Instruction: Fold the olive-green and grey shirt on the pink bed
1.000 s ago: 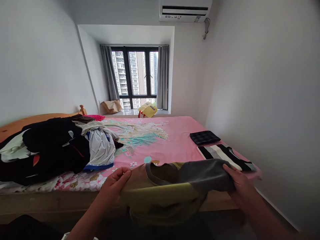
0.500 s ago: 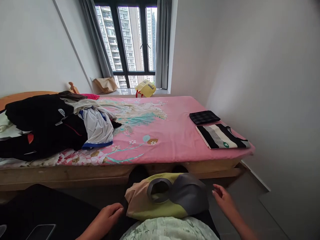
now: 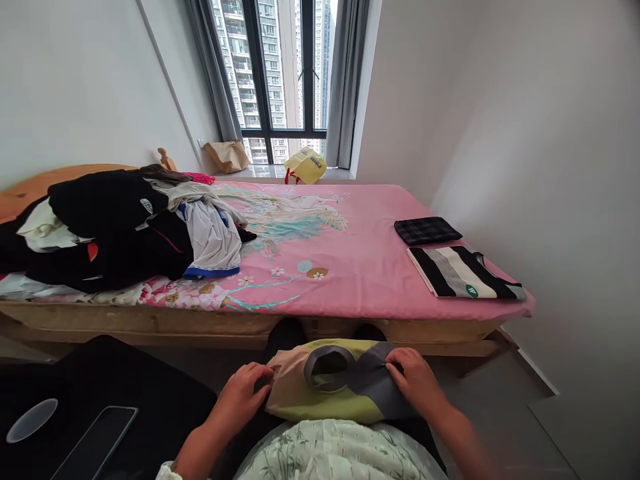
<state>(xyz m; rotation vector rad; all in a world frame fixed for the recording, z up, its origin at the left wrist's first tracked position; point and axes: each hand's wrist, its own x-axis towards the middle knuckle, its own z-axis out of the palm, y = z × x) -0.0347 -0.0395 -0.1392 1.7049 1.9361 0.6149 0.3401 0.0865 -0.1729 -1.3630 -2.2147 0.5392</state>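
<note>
A folded T-shirt in peach, yellow-green and grey lies across my lap, its round grey collar facing up. At its peach end, my left hand pinches the edge between curled fingers and thumb. My right hand is over the grey end, with fingertips closed on the fabric. Both hands touch the shirt while it rests on my legs.
A bed with a pink sheet stands ahead. On its left is a heap of clothes; on its right lie a folded striped shirt and a dark checked garment. A phone rests on a black surface.
Both hands have come in from either side onto the shirt and closed on its ends. The view has shifted a little to the left and down.
</note>
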